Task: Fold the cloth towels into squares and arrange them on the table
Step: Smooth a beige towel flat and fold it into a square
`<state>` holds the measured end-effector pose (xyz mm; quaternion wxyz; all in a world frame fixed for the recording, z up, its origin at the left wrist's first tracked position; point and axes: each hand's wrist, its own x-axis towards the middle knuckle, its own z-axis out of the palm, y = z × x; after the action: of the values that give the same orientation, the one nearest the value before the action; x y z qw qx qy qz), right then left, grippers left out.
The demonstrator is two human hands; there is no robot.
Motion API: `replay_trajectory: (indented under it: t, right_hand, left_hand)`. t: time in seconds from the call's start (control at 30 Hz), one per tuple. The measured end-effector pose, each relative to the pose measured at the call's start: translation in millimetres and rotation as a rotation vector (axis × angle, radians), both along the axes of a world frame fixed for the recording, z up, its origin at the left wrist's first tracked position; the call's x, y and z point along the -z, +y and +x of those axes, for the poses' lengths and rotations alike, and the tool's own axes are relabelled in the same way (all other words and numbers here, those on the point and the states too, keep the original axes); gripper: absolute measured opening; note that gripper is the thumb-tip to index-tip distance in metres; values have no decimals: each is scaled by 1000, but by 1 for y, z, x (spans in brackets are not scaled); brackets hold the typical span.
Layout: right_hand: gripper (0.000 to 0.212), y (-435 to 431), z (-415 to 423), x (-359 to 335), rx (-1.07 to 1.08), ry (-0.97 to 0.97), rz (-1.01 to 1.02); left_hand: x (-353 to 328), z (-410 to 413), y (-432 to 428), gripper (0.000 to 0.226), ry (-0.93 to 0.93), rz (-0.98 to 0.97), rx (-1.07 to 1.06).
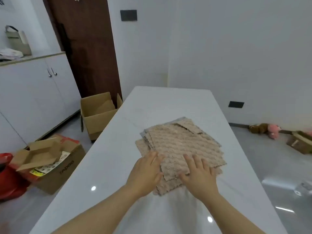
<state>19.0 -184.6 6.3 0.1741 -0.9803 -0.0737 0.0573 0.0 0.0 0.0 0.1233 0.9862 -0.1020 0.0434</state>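
White walls and a grey tiled floor surround a long white desk (168, 102) that runs away from the viewer. At the far left a red object (6, 176) sits on the floor, touching an open cardboard box (55, 168) with printed sheets lying in it. Behind them stands a row of white cabinets (33, 92), with a pale bag (18, 41) on the cabinet top. A dark brown door (84, 48) comes next, and a second open cardboard box (98, 114) stands on the floor just beside the desk's left edge.

Beige cloth towels (182, 142) lie in a loose, uneven pile in the middle of the desk. They have a wavy pile and scalloped edges, their corners fan out of line, and a grey edge shows beneath them on the far side. The left grip (146, 174) rests on the near left edge of the pile, fingers straight and released, grasping nothing. The right grip (199, 178) lies flat on the top towel with fingers spread, pressing down, also released. Both bare forearms reach in from the bottom.

Right of the desk, a black wall plate (236, 104) sits low on the wall. Brown and pink plush toys (265, 130) lie on the floor near a wooden crate (300, 142).
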Motion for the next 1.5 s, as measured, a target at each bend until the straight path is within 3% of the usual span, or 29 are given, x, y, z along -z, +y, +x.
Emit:
replay_trajectory:
  t: [0.23,0.3,0.37,0.43,0.53,0.73,0.83,0.93,1.1,1.3,1.37,1.43,1.5]
  right_hand:
    - [62,7,18,81,34,-2,50]
    - [72,10,22,95,64,-77,44]
    - [76,13,23,104,95,-147,37]
    - [62,13,27,110,109,-186,49]
    - [50,13,28,111,121,-227,101]
    - [53,13,-1,106,170,-442,220]
    - [56,15,-30,98,171,-496,216]
    - [55,17,-59,89,159,-482,191]
    - [23,15,-112,91,53,-468,188]
    - [9,16,-161,88,-215,-260,259]
    - [12,16,-167,84,-273,-180,295]
    - [23,17,-169,76,-274,-112,427]
    - [35,18,-160,70,-204,-188,459]
  left_hand:
    - [82,35,-19,61,-10,-156,16]
    - [98,41,-20,62,-85,-193,-38]
    - [106,46,-21,48,-184,-274,-115]
    - [110,53,-19,28,-232,-341,-156]
    - [113,56,-18,20,-259,-420,-160]
    - [81,31,-12,28,-401,-570,-95]
    - [55,-6,-2,32,-379,-588,-38]
    - [48,-54,11,29,-298,-581,1]
    - [62,-130,38,13,-189,-586,-29]
    - [81,-182,68,16,-98,-468,-38]
    - [81,-188,75,39,-74,-496,-54]
    - [78,-186,78,57,-106,-683,-160]
    - [76,-174,77,54,-179,-750,-272]
